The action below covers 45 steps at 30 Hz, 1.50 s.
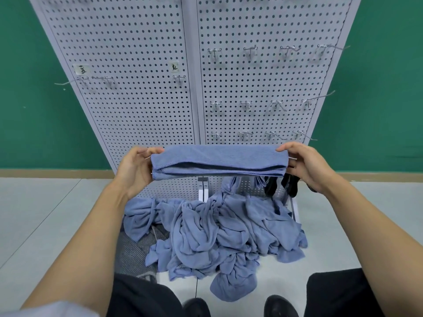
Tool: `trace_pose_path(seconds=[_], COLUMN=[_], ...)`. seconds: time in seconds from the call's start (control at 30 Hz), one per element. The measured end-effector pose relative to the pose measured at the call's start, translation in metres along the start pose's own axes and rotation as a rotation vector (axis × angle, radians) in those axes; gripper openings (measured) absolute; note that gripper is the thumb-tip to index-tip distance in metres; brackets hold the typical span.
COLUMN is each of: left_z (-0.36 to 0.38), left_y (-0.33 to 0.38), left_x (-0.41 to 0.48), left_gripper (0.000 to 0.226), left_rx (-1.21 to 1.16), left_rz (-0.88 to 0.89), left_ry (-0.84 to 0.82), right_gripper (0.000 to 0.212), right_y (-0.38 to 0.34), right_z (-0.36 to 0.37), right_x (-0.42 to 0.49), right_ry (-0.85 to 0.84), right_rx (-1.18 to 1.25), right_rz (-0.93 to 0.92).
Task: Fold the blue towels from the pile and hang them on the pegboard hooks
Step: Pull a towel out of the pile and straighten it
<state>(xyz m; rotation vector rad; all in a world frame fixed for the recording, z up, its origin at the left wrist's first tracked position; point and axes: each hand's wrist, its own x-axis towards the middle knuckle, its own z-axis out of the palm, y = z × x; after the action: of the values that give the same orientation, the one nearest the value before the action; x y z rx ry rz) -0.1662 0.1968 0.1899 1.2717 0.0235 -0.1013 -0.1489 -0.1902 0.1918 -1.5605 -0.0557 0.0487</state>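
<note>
**Asker:** What stood beyond the hands?

**Describer:** A tall white pegboard (137, 99) rose just past both hands, directly ahead. It probably stood that close so a folded towel could go straight up to a hook.

**Asker:** And beneath them?

**Describer:** A loose pile of blue towels (217, 229) lay crumpled on the floor below the hands. Part of it lay over a grey cloth (132, 250) under the left forearm. No basket or bin showed, and the heap sat directly on the floor.

**Asker:** Where was the towel being worked?

**Describer:** A folded blue towel (217, 156) was stretched level between the hands, in front of the board's lower part. The left hand (135, 170) had its fingers curled round the left end. The right hand (306, 165) pinched the right end. Holding it taut by both ends likely kept the layers aligned.

**Asker:** Did the hooks carry anything?

**Describer:** The wire hooks (249, 51) above the right hand looked bare. Just below that hand, hanging blue cloth (230, 185) and some dark items (290, 186) hung against the board. Which hooks carried them was hidden.
</note>
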Motion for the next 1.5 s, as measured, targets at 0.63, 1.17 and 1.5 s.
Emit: trace_pose_path(seconds=[0.63,1.17,1.5], left_z=[0.027,0.124,0.120], left_y=[-0.031,-0.056,-0.053], left_x=[0.018,0.010,0.014], left_gripper=[0.030,0.080,0.027], left_rx=[0.462,0.633,0.768], left_rz=[-0.159,0.068,0.398], left_ry=[0.217,-0.077,0.283], right_gripper=[0.023,0.016,0.015], right_y=[-0.026,-0.059,-0.058], right_z=[0.030,0.096,0.078], right_x=[-0.001,0.002,0.002], right_ry=[0.085,0.066,0.134], right_rx=[0.000,0.006,0.380], right_rz=[-0.052,-0.090,-0.045])
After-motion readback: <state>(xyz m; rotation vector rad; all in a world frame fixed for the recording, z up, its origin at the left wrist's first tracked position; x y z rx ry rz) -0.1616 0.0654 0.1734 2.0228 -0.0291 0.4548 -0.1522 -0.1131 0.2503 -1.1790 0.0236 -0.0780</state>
